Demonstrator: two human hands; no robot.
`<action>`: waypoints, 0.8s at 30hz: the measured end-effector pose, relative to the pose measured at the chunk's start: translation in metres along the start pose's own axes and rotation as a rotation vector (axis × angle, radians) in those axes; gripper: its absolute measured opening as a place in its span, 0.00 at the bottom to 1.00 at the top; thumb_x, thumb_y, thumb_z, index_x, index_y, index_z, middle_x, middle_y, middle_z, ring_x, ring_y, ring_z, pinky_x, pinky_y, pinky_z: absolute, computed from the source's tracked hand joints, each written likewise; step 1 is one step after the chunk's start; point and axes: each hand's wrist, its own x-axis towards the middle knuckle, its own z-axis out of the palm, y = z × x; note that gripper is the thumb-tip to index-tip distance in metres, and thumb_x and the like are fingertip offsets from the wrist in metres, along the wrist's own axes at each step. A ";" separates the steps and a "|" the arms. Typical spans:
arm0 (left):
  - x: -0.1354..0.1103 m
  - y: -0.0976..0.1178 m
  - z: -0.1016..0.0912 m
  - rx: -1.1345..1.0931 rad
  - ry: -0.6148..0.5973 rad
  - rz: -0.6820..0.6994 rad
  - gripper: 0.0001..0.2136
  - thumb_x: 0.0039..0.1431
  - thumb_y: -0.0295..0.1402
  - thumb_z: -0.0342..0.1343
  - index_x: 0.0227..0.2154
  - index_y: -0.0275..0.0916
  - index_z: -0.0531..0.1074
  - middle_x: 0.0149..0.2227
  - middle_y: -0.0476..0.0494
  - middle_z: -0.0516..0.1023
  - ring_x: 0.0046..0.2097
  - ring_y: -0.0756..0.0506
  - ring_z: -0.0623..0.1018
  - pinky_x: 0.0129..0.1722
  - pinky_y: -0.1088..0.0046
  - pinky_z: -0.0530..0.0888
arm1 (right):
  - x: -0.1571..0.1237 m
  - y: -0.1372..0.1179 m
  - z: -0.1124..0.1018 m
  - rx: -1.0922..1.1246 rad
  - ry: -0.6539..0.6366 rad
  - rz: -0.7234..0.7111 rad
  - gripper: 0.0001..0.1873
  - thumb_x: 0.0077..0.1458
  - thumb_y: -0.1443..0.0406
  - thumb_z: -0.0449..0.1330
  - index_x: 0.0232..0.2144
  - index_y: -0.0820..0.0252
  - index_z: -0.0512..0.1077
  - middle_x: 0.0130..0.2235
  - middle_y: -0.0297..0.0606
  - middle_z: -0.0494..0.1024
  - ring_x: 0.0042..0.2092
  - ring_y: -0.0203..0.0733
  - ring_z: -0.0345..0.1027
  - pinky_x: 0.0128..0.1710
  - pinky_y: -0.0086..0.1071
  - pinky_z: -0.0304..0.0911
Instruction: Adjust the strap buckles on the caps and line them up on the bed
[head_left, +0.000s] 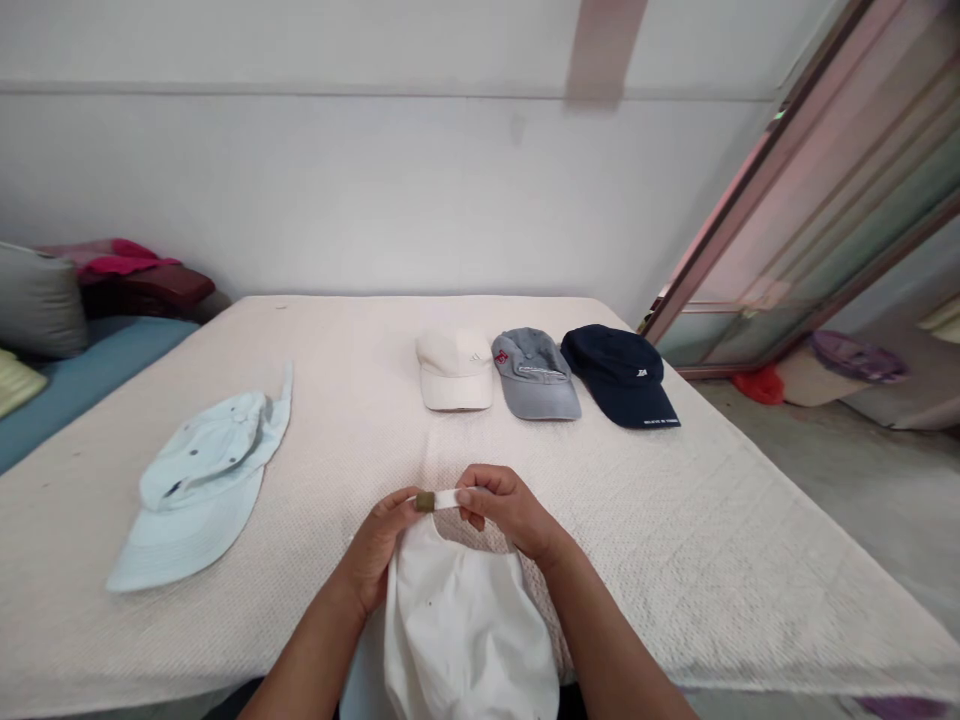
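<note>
A white cap [465, 620] is held at the near edge of the table, its back opening facing away from me. My left hand [382, 545] pinches the cap's back strap beside a brass-coloured buckle [425, 502]. On the other side of the opening, my right hand [502, 510] grips the white strap [447, 499] between thumb and fingers. The strap spans the gap above the opening and passes at the buckle. Part of the cap's crown is cut off by the bottom of the view.
A light blue cap [202, 480] with its strap loose lies at the left. A cream cap [455, 368], a grey cap [535, 373] and a navy cap [621, 373] sit in a row farther back on the cloth-covered table [675, 560]. A wall [375, 190] stands behind.
</note>
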 end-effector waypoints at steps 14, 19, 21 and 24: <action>-0.002 0.003 0.002 -0.047 0.033 -0.010 0.09 0.39 0.26 0.67 0.26 0.36 0.73 0.21 0.50 0.77 0.22 0.51 0.74 0.25 0.76 0.69 | 0.001 0.001 0.001 -0.027 0.014 0.028 0.11 0.52 0.61 0.60 0.23 0.61 0.69 0.20 0.29 0.64 0.22 0.30 0.53 0.24 0.27 0.49; -0.001 0.002 0.001 -0.016 0.048 -0.020 0.13 0.38 0.25 0.67 0.29 0.36 0.73 0.25 0.48 0.79 0.25 0.49 0.76 0.29 0.74 0.70 | 0.002 0.001 0.004 -0.024 0.069 0.032 0.11 0.51 0.60 0.61 0.23 0.61 0.69 0.20 0.29 0.65 0.22 0.30 0.53 0.24 0.28 0.50; -0.001 0.002 0.000 -0.007 0.042 -0.020 0.13 0.38 0.25 0.67 0.30 0.37 0.73 0.25 0.48 0.79 0.26 0.49 0.76 0.29 0.74 0.71 | 0.002 0.001 0.004 -0.025 0.072 0.034 0.12 0.51 0.59 0.61 0.23 0.61 0.69 0.20 0.29 0.65 0.22 0.30 0.53 0.24 0.27 0.50; -0.001 0.002 0.000 -0.001 0.045 -0.018 0.12 0.38 0.25 0.66 0.29 0.37 0.73 0.23 0.50 0.78 0.24 0.50 0.75 0.27 0.76 0.69 | 0.001 0.000 0.004 -0.017 0.016 0.041 0.12 0.51 0.60 0.61 0.22 0.61 0.69 0.19 0.28 0.64 0.22 0.30 0.53 0.24 0.27 0.49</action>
